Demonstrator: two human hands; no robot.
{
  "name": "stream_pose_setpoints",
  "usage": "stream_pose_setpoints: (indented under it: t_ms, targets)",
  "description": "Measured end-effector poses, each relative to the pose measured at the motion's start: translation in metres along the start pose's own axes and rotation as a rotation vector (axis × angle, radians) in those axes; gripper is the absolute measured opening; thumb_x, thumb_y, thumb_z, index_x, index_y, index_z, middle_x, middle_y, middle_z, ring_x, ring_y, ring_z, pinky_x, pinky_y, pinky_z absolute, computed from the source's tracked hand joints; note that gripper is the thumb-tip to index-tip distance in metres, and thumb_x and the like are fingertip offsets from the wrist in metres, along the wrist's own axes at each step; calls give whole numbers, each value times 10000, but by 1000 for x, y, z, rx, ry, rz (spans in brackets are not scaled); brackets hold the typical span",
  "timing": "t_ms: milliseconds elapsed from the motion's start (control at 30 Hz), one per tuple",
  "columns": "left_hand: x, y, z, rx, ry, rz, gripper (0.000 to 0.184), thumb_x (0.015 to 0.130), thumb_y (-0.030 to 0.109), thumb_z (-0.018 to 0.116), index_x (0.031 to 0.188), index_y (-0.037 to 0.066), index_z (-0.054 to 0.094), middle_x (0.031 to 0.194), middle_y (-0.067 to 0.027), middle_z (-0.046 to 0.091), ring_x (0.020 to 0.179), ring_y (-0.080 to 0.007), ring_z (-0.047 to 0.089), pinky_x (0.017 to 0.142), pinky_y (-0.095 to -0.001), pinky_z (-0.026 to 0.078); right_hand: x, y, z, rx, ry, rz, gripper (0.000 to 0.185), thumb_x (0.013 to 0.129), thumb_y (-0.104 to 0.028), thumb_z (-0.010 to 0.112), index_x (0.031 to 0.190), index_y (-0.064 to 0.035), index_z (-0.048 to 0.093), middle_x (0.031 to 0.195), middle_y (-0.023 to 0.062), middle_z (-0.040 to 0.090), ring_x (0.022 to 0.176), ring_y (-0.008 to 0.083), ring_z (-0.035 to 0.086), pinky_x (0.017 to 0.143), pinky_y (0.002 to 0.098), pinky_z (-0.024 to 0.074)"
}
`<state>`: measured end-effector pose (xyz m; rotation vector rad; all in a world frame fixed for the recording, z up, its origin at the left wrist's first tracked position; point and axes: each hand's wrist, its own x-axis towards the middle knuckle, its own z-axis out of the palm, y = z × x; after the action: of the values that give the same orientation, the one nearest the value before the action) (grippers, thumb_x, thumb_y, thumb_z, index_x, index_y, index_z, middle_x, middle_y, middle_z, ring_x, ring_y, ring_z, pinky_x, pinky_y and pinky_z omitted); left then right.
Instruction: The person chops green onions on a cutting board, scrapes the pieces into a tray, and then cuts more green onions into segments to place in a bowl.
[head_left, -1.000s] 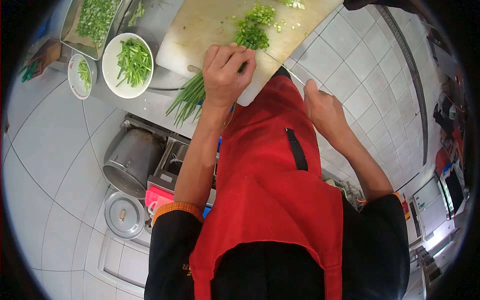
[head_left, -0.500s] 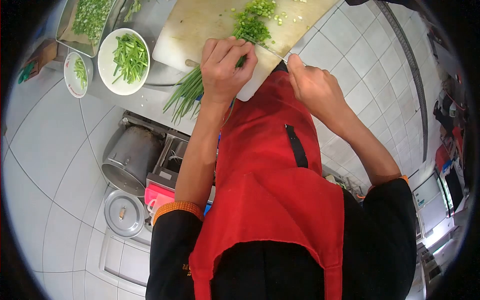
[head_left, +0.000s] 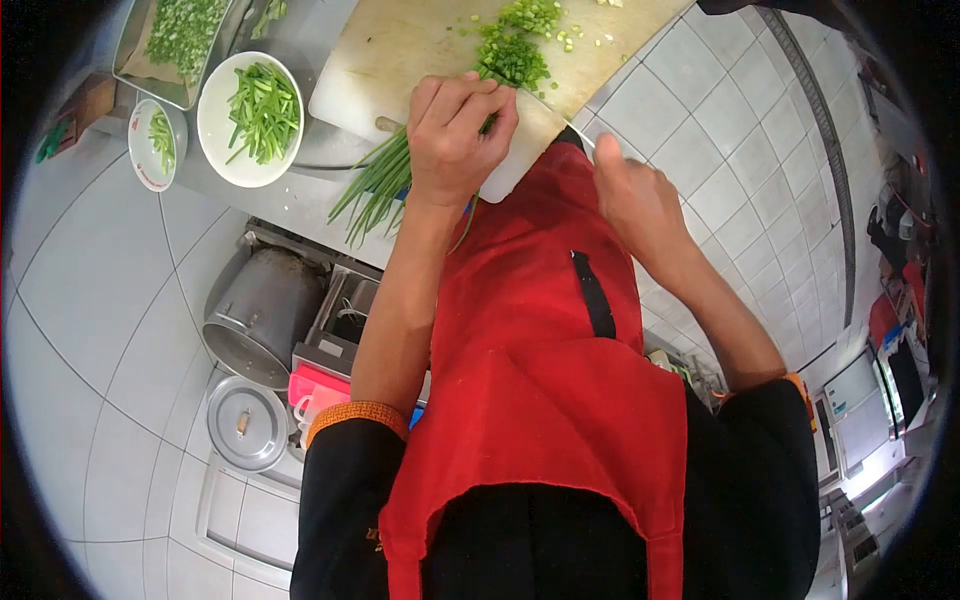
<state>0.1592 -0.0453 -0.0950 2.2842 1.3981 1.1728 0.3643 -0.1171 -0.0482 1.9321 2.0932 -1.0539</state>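
My left hand (head_left: pixel 460 140) is closed around a bunch of green onions (head_left: pixel 375 190) and presses it onto the cutting board (head_left: pixel 390 60). The long green stalks stick out to the left, past the board's near edge. In my right hand (head_left: pixel 645 205) is a knife (head_left: pixel 584 136), its handle hidden by the fingers. The thin blade slants up and left toward the cut end of the bunch; its tip is hard to make out. Just beyond my left fingers lies a pile of chopped green onion (head_left: pixel 515 55).
A white bowl of cut green stalks (head_left: pixel 262 112) stands left of the board, with a smaller bowl (head_left: pixel 150 170) beside it. Behind them is a metal tray (head_left: pixel 185 97) of chopped greens. Below the counter are a large pot (head_left: pixel 260 310) and a round lid (head_left: pixel 245 425).
My right hand has shifted a little right and toward me, drawing the knife back so less blade crosses the board. My left hand stays on the bunch, almost unmoved.
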Motion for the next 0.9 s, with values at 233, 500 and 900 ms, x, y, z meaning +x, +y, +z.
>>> stream_pose_setpoints:
  t_ms: [233, 500, 900]
  targets:
    - [1, 1, -1, 9, 24, 27, 167, 678, 3, 807, 747, 91, 682, 836, -22, 645, 825, -236, 615, 713, -343, 527, -31, 19, 7, 68, -47, 80, 123, 986, -167, 469, 1009, -69, 398, 711, 238, 632, 658, 493, 634, 566, 581, 499]
    - [-2, 3, -13, 15, -87, 48, 152, 712, 15, 807, 831, 64, 726, 925, -31, 680, 929, -248, 648, 770, -346, 556, -19, 1, -13, 121, 39, 44, 151, 975, -178, 517, 972, -66, 416, 663, 221, 620, 615, 456, 634, 537, 568, 495]
    - [-6, 2, -11, 40, -66, 42, 201, 685, -37, 827, 852, 52, 760, 921, -44, 719, 922, -248, 686, 782, -336, 578, 7, -11, -11, 18, 128, -135, 112, 911, -102, 554, 903, -51, 454, 597, 206, 617, 545, 411, 649, 469, 531, 510]
